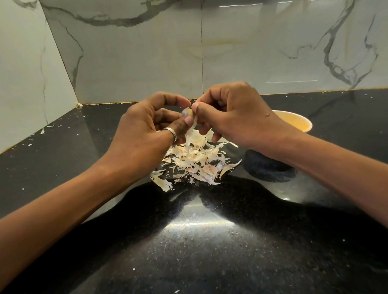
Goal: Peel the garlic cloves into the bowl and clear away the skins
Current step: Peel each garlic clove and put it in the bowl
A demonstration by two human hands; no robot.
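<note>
Garlic clove [187, 113]: held above skins pile [196, 160], pinched by left hand [144, 130]. Right hand [235, 114] pinches its skin strip [190, 133], which hangs downward. Bowl [301, 123] lies right, behind the right wrist, nearer that hand.

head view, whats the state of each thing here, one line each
left hand: fingers curled, pinching the garlic clove
right hand: fingers curled, pinching the same clove
garlic clove: partly peeled, held above the skins
skin strip: hanging loose from the clove
skin pile: scattered on the counter, not cleared
bowl: upright, inside partly hidden by the right hand
</note>
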